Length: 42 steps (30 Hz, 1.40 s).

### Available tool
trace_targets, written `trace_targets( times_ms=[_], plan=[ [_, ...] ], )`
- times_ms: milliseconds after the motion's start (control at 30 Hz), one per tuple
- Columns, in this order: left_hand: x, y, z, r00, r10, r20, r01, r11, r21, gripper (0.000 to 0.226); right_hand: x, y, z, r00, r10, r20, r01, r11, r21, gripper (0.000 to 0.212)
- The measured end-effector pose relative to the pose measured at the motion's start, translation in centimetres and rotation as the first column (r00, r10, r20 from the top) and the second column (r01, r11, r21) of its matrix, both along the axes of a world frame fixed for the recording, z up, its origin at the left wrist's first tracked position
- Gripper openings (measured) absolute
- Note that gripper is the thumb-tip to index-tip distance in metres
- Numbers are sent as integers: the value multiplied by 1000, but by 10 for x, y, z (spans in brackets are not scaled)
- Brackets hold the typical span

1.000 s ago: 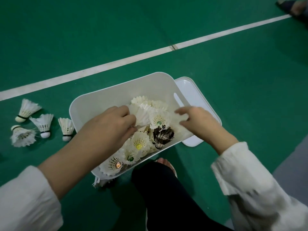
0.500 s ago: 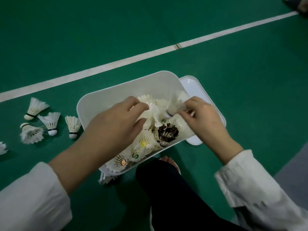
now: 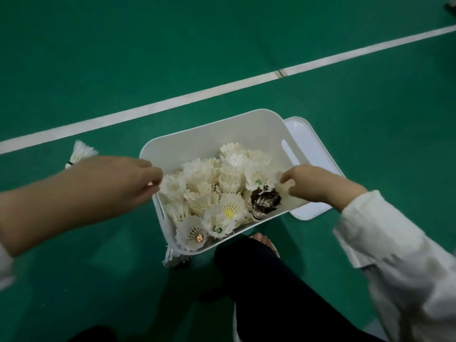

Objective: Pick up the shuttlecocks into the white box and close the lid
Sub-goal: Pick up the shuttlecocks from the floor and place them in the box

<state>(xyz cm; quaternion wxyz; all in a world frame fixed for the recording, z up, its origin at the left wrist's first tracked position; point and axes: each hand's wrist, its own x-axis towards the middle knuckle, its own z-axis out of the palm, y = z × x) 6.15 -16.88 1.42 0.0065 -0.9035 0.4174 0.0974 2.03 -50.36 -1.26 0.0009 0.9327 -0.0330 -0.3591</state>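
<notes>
The white box (image 3: 209,139) stands on the green floor with several white shuttlecocks (image 3: 229,178) and one dark shuttlecock (image 3: 265,199) piled inside. Its lid (image 3: 311,149) lies flat beside and partly under the box's right side. My left hand (image 3: 118,183) hovers over the box's left rim, fingers loosely curled and holding nothing. My right hand (image 3: 313,183) is over the right rim with its curled fingertips just inside the wall; I see nothing in them. A loose shuttlecock (image 3: 81,151) lies on the floor left of the box, partly hidden by my left hand. Another shuttlecock (image 3: 172,259) pokes out under the near corner.
A white court line (image 3: 222,90) crosses the floor behind the box. My dark trouser leg (image 3: 271,292) and a bare foot (image 3: 264,240) sit right at the box's near edge. Another person's foot (image 3: 451,6) shows at the top right corner.
My left hand pulled out of the box to its left rim. My right hand let go of the shuttlecock it held over the box and drew back to the right rim.
</notes>
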Motion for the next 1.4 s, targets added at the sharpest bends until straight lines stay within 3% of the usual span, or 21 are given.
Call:
trace_targets(
  times_ms=[100, 233, 333, 433, 500, 600, 667, 733, 833, 900, 1000, 1100, 1167, 1267, 1333, 1400],
  plan=[
    [3, 50, -7, 997, 75, 2, -75, 997, -17, 38, 0, 25, 39, 978, 129, 165, -125, 992, -32, 34],
    [-19, 95, -24, 984, 175, -26, -176, 984, -43, 40, -7, 102, 73, 874, 321, 364, -381, 919, 105, 27],
    [-52, 111, -36, 947, 277, -164, -289, 956, -54, 24, -29, 168, 58, 792, 535, 295, -600, 772, 208, 25],
    [-79, 123, -54, 898, 366, -244, -381, 925, -13, 21, -61, 220, 22, 602, 752, 268, -798, 575, 180, 21],
    [-93, 129, -69, 865, 414, -284, -431, 902, 2, 21, -86, 247, -12, 593, 793, 141, -805, 576, 145, 23],
    [-104, 139, -94, 817, 440, -372, -474, 881, 1, 21, -108, 277, -70, 707, 706, -39, -707, 705, -47, 26],
    [-106, 147, -108, 783, 465, -413, -512, 859, -4, 21, -105, 285, -94, 793, 606, -64, -609, 784, -122, 28],
    [-107, 154, -120, 756, 487, -437, -551, 834, -23, 21, -95, 283, -121, 845, 533, -41, -531, 829, -178, 35],
    [-105, 163, -134, 730, 516, -447, -593, 804, -40, 19, -79, 276, -132, 893, 450, -25, -446, 874, -195, 30],
    [-100, 167, -141, 712, 542, -448, -619, 785, -34, 18, -72, 278, -130, 921, 389, 27, -386, 919, -84, 34],
    [-87, 177, -149, 673, 605, -426, -691, 720, -68, 17, -47, 295, -122, 978, 148, 150, -183, 949, 257, 22],
    [-60, 188, -153, 644, 682, -346, -754, 641, -141, 30, -25, 316, -119, 960, -183, 213, 41, 842, 538, 24],
    [-36, 191, -157, 629, 727, -275, -775, 616, -142, 40, -15, 329, -122, 940, -271, 207, 82, 770, 633, 19],
    [-1, 188, -166, 727, 675, -125, -685, 724, -75, 51, -6, 342, -133, 942, -290, 170, 107, 738, 666, 22],
    [15, 184, -172, 877, 477, -62, -476, 879, 35, 53, -5, 344, -141, 948, -285, 144, 127, 750, 650, 23],
    [22, 185, -177, 962, 270, -39, -259, 949, 179, 47, -4, 347, -146, 953, -272, 130, 134, 768, 626, 22]
  ],
)
